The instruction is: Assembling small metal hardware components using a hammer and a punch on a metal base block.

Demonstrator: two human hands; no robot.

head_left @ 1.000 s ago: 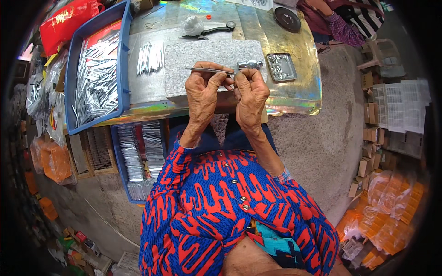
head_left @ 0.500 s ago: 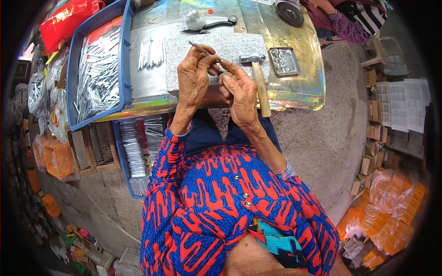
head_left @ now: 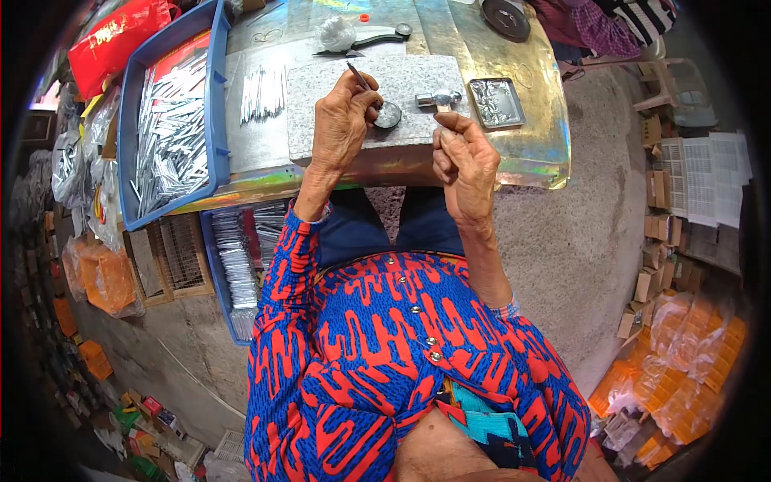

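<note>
A thin dark metal rod (head_left: 359, 75) sticks up from the fingers of my left hand (head_left: 337, 128), which is closed on it above the left part of a grey speckled stone block (head_left: 313, 88). Just right of those fingers, a small round dark-rimmed metal disc (head_left: 389, 116) lies on the block. My right hand (head_left: 467, 161) is curled over the wooden handle of a hammer (head_left: 438, 99), close below its steel head. Most of the handle is hidden by that hand. Thin metal strips (head_left: 263, 94) lie in a row left of the block.
A blue bin (head_left: 221, 120) full of metal strips stands at the left. On the right is a square tray (head_left: 496, 103) of small metal pieces. Black-handled pliers (head_left: 377, 38) lie behind the block. Another person's sleeve (head_left: 602, 28) shows at the far right.
My right hand has moved right, away from my left hand, onto the hammer handle. My left hand has stayed near its place with the rod. The round disc is now uncovered.
</note>
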